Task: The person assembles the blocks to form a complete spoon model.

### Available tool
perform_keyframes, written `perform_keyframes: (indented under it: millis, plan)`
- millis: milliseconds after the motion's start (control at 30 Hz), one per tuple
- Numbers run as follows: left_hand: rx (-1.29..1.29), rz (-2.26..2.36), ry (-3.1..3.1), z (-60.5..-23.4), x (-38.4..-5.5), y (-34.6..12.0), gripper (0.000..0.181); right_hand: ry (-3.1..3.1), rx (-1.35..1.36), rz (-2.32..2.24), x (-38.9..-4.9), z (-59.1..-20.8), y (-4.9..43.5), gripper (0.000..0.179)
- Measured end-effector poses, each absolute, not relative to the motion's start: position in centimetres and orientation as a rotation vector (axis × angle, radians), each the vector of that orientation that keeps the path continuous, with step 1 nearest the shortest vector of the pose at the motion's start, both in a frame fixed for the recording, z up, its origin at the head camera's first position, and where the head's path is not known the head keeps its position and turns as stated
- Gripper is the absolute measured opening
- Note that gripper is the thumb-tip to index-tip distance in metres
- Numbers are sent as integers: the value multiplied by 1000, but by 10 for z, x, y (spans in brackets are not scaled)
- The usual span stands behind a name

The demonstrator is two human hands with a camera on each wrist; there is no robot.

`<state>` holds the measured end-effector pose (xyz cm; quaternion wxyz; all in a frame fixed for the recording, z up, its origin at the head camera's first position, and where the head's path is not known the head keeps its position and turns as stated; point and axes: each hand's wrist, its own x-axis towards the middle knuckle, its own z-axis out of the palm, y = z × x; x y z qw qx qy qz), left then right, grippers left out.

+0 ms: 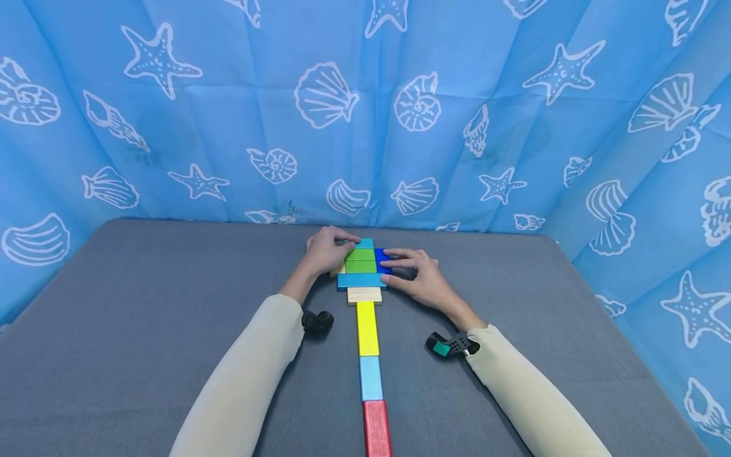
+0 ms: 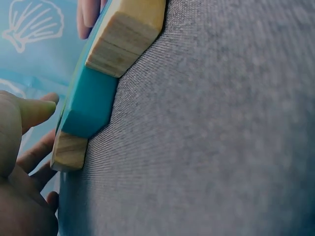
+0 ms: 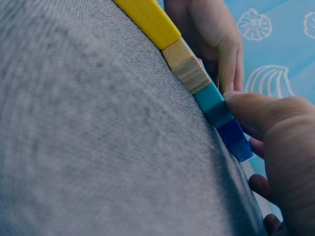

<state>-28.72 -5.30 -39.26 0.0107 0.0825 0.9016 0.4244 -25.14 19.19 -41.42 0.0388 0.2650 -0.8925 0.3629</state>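
Observation:
Wooden blocks lie flat, joined in one long shape. At its far end are two green blocks (image 1: 361, 254) with a small teal block (image 1: 364, 243) beyond them. A dark blue block (image 1: 382, 259) flanks their right side, a plain wood block (image 2: 69, 150) their left. My left hand (image 1: 329, 249) reaches over the left side, fingertips at the teal block. In the left wrist view its thumb stands apart from the blocks. My right hand (image 1: 421, 274) is at the right side, fingers extended to the dark blue block, thumb at the end of a wide teal-blue block (image 1: 361, 281).
Nearer me, a plain wood block (image 1: 364, 295), a yellow block (image 1: 368, 328), a light blue block (image 1: 370, 377) and a red block (image 1: 377, 426) continue in line. They lie on a grey cloth-covered table (image 1: 143, 343). A blue shell-patterned curtain (image 1: 228, 120) hangs behind.

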Motion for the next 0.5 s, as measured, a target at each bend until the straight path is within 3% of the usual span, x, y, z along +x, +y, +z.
perform_keyframes:
  millis: [500]
  plan:
    - [414, 1340, 2970, -386, -263, -94, 38, -2731, 776, 1174, -249, -417, 198, 42]
